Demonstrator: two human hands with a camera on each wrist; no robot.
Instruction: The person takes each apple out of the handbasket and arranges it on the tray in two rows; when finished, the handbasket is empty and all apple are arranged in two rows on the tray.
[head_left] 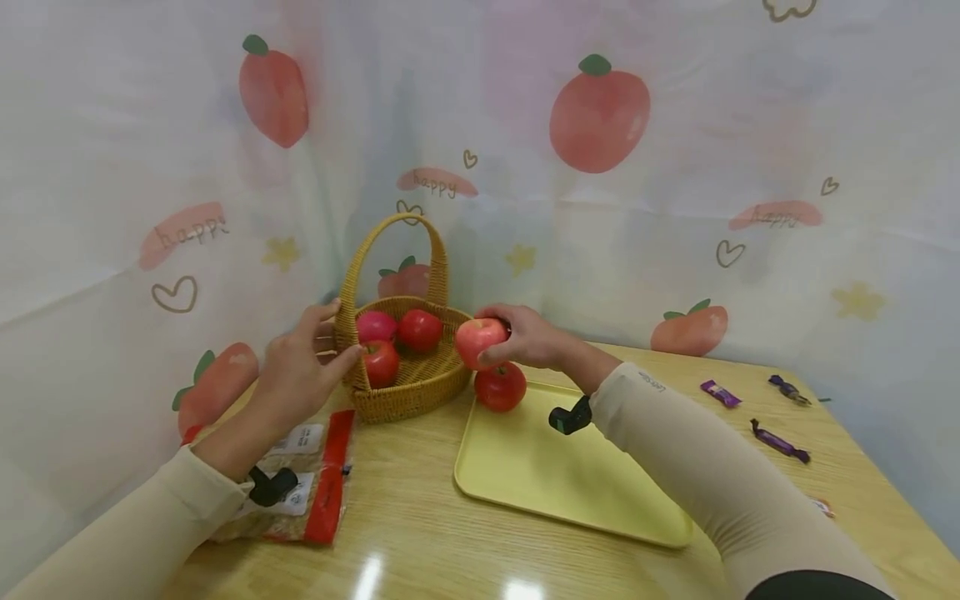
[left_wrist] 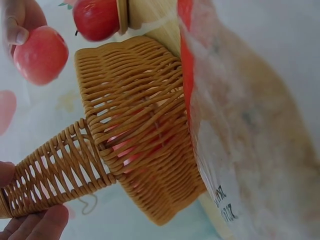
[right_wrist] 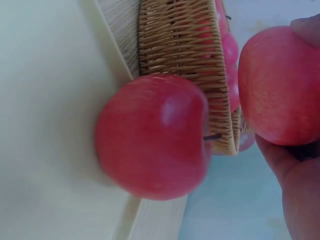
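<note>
Gripped in the right hand (head_left: 528,335), fingers curled round it: a pink apple (head_left: 480,340). Held up in the air, just past the rim of the basket (head_left: 408,396) and right over a red apple (head_left: 500,387). Sitting on the far corner of the yellow tray (head_left: 570,479), that red apple, close against the basket wall.

Steadying the basket with the left hand (head_left: 300,371), thumb and fingers pinching the foot of the handle. Inside the basket, three more apples (head_left: 418,329). Beside that wrist, flat on the counter (head_left: 420,542), a bag (head_left: 318,483).

Likely trouble:

- Could slip from the fingers if the grip goes loose. Round and smooth, so hard to keep hold of.
- Could drop straight onto the red apple below and knock it off the tray corner. Would probably roll away across the counter.
- Might bump the red apple if put down too near it, for there is little room in that corner.
- Might tip the basket if the left hand pulls on the handle. Would then spill the three apples.

Best kept in a firm grip and set down gently on a bare part of the tray.
</note>
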